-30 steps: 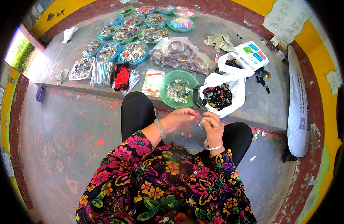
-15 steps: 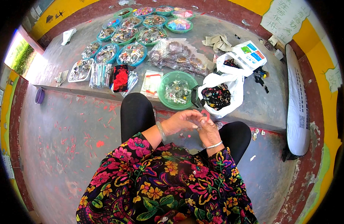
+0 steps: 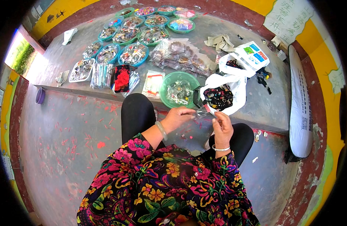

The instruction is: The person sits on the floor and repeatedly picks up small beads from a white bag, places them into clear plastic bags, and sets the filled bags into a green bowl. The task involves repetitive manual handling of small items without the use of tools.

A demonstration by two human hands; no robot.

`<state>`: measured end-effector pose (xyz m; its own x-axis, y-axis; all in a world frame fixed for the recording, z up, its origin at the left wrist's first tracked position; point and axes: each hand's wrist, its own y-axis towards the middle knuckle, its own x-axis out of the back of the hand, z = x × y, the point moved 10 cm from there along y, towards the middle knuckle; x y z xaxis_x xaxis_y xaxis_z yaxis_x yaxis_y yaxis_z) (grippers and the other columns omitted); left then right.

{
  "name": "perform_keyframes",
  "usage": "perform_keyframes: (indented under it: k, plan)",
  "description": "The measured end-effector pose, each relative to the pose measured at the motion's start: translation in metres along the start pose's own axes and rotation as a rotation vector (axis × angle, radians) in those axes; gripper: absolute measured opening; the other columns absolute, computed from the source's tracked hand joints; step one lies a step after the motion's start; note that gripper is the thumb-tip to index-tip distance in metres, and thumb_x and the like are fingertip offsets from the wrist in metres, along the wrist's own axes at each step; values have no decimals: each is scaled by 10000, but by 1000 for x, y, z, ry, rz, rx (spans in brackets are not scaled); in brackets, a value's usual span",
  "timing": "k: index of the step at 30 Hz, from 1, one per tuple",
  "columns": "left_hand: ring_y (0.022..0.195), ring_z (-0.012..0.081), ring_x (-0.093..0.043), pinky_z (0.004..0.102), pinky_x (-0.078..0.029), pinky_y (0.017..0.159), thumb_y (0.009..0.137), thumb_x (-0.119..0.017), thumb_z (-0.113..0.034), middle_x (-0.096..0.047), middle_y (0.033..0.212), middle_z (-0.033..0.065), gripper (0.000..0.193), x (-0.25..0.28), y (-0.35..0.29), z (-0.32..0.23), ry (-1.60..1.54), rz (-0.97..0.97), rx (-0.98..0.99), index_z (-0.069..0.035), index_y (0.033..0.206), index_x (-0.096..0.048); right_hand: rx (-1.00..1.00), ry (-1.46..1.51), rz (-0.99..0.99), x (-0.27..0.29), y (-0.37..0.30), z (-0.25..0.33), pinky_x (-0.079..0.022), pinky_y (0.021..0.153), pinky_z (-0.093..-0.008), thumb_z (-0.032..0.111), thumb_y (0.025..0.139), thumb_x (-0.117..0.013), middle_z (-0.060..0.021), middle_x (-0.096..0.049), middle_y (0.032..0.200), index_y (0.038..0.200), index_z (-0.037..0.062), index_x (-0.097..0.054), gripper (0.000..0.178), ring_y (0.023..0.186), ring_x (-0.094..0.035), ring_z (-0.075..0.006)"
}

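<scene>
Between my hands, above my lap, is a small clear plastic bag (image 3: 201,112) with a red strip at its upper right edge. My left hand (image 3: 177,119) pinches the bag's left side between thumb and fingers. At the other end, my right hand (image 3: 223,130) has its fingertips closed on the red-edged corner. What the bag contains is too small to tell. Just beyond stands a green plastic basin (image 3: 164,98) with several small clear packets (image 3: 179,93) in it. A white plastic bag (image 3: 239,98) of small dark beaded items (image 3: 218,97) stands open beside it.
On the raised concrete ledge (image 3: 264,109) sit several basins of packets (image 3: 133,54), a white tray (image 3: 72,78), a heap of clear bags (image 3: 177,52) and a flat packet (image 3: 152,83). Red scraps (image 3: 101,145) litter the floor. A long white-wrapped package (image 3: 299,109) leans at right.
My hands have moved apart, the right one shifting rightward and turning more upright. The clear bag, earlier mostly hidden by my fingers, is now stretched between them.
</scene>
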<state>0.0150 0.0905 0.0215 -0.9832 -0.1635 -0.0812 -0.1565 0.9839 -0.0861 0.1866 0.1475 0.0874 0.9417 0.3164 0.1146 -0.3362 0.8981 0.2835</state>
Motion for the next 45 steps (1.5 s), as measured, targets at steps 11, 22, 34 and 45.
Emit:
perform_keyframes:
  k: [11,22,34,45]
  plan:
    - [783,177,-569,264,-449,695,742,-633,-87,-578,832,71,240,-18,-5,-10,433,55,-176,-51,979,-626,-105,-142,185,-30,-12,-28,-391,498,-218,6,686,-654,-49,-593,749,855,17,-628,171,553,-494,-79]
    - [809,257,-568,321,-459,715,700,-647,-116,-573,842,105,235,-39,-11,-3,697,157,-337,-44,923,-627,-88,-322,330,-35,-15,-25,-444,559,-274,71,702,-631,-114,-605,697,782,20,-637,95,625,-595,-203]
    - [768,241,-595,320,-471,680,741,-580,-107,-621,858,117,187,-41,-9,9,542,258,-176,-22,902,-624,-49,-291,353,-39,-15,-17,-456,550,-281,35,726,-601,-109,-597,707,791,14,-636,77,594,-596,-200]
    - [628,100,-580,255,-497,574,820,-543,-68,-642,866,59,242,-44,-15,35,316,284,172,-55,1059,-583,-122,-239,455,-48,-22,-22,-455,485,-262,29,766,-542,-99,-594,744,895,30,-620,150,538,-579,-148]
